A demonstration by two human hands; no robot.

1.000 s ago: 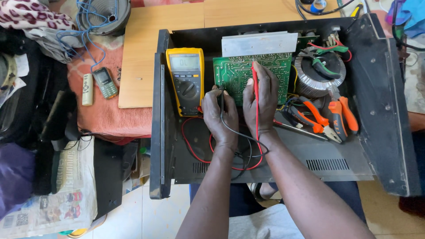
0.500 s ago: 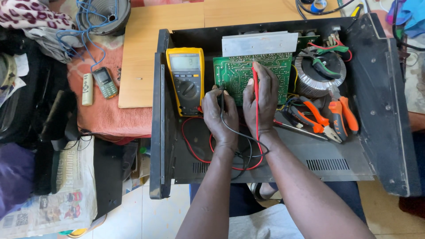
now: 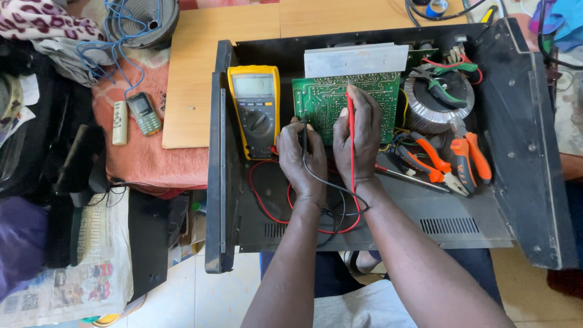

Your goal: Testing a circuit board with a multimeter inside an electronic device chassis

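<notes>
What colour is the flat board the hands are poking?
Green, with pale lines. The circuit board shows best in the head view.

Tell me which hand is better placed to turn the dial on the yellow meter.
Left, probably. The left hand with the black probe lies right beside the yellow multimeter; the right hand, holding the red probe on the green circuit board, is farther off.
</notes>
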